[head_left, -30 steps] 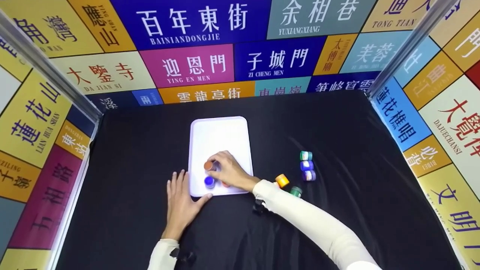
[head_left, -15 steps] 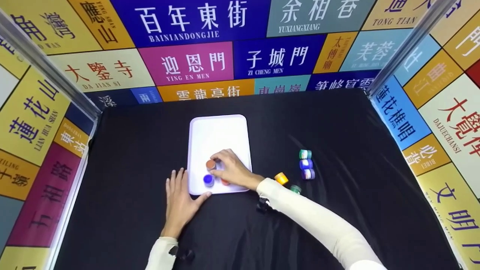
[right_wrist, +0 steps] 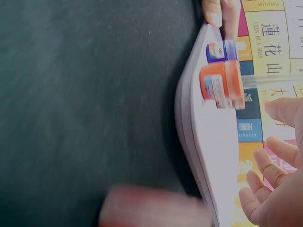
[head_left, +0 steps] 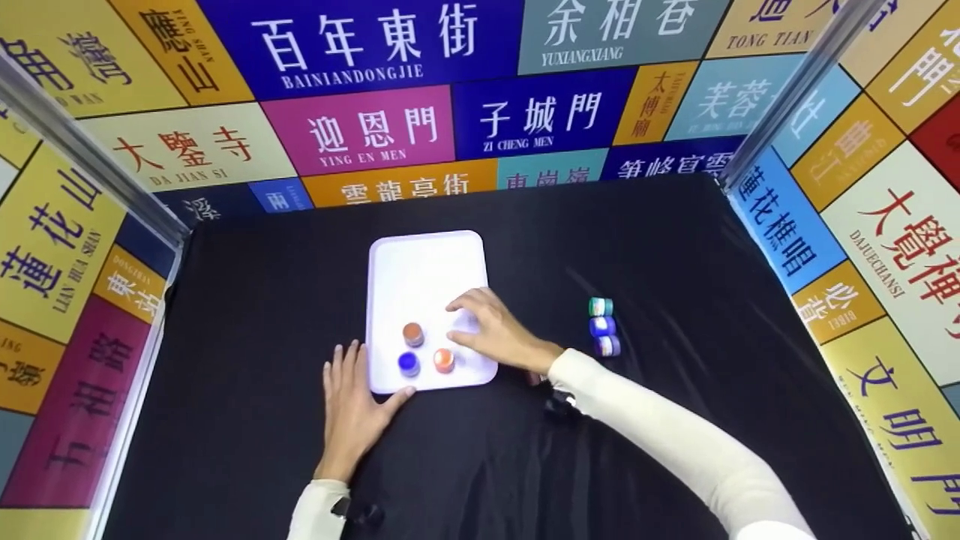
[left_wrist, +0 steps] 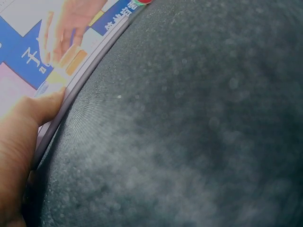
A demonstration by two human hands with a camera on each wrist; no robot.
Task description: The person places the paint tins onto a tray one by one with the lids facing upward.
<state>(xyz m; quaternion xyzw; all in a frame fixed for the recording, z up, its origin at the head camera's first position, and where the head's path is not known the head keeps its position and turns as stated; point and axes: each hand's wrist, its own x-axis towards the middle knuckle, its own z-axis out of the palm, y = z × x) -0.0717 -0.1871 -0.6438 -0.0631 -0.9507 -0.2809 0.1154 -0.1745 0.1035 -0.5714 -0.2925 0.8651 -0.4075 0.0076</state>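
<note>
Left hand (head_left: 352, 405) lies flat on the black counter (head_left: 660, 450), fingers straight, thumb against the near-left corner of the white tray (head_left: 424, 262); we read that as bracing the tray so it doesn't slide. On the tray's near end stand three small paint jars, apart from each other: brown-lidded jar (head_left: 412, 334), blue-lidded jar (head_left: 409, 364), orange-lidded jar (head_left: 444, 360). Right hand (head_left: 499, 334) hovers over the tray's right edge, fingers spread and loose, holding nothing. Right of it, on the counter, three more jars (head_left: 602, 326) sit in a tight column, touching.
</note>
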